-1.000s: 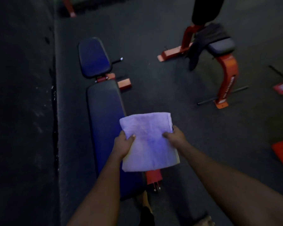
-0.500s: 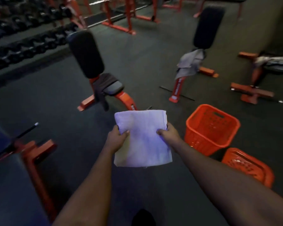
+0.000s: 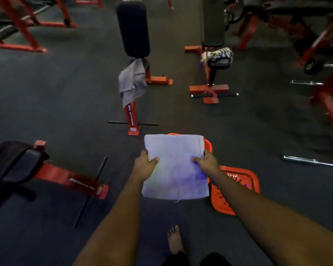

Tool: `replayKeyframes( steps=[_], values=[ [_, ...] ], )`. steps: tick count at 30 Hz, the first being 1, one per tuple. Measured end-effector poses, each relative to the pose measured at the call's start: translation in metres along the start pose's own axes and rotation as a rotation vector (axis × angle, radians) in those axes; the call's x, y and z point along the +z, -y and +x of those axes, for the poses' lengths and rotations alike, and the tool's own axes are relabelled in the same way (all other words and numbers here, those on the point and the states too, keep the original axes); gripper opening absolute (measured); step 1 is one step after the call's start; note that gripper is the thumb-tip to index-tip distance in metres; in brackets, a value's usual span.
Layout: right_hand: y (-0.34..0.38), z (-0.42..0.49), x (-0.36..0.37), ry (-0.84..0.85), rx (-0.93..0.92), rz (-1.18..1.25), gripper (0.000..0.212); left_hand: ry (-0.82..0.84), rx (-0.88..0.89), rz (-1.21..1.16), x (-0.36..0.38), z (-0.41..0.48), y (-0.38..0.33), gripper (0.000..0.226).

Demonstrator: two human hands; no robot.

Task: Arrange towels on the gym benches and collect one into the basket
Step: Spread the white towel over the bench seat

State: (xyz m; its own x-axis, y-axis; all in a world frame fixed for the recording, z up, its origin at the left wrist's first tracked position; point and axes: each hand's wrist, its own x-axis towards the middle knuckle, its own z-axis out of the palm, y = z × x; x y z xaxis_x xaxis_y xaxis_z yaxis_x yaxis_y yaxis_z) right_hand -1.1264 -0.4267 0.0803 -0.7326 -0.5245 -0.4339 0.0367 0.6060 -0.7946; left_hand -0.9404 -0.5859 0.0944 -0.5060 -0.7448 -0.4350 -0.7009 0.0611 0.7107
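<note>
A folded pale lilac towel (image 3: 174, 167) is held flat in front of me. My left hand (image 3: 145, 165) grips its left edge and my right hand (image 3: 207, 161) grips its right edge. The towel hangs over an orange basket (image 3: 208, 145), which is mostly hidden behind it. A grey towel (image 3: 132, 81) drapes over the seat of an upright bench (image 3: 133, 29) straight ahead. A striped towel (image 3: 217, 53) lies on the seat of a second bench (image 3: 212, 22) at the right. A dark towel (image 3: 12, 164) covers a bench seat at the left.
An orange basket lid (image 3: 236, 189) lies on the dark floor by my right forearm. Red bench feet (image 3: 132, 120) and a red bench frame (image 3: 71, 179) stand on the floor. Red racks (image 3: 19, 25) fill the far left, machines and chrome bars (image 3: 311, 161) the right. My bare foot (image 3: 174, 240) is below.
The view has swung to the right. The orange basket, earlier to the right of the towel, now lies behind it. Both hands keep the same grip on the towel.
</note>
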Motion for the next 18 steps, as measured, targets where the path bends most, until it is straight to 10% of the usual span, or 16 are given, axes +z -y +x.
replayKeyframes(
  steps=[6,18],
  values=[
    [-0.027,0.112,-0.018,-0.024,0.144,-0.078,0.064,0.094,-0.013,0.120,0.047,0.103,-0.042,0.046],
    [-0.047,0.260,-0.013,0.081,0.371,-0.402,0.041,0.052,-0.181,0.244,0.096,0.227,-0.056,0.037]
  ],
)
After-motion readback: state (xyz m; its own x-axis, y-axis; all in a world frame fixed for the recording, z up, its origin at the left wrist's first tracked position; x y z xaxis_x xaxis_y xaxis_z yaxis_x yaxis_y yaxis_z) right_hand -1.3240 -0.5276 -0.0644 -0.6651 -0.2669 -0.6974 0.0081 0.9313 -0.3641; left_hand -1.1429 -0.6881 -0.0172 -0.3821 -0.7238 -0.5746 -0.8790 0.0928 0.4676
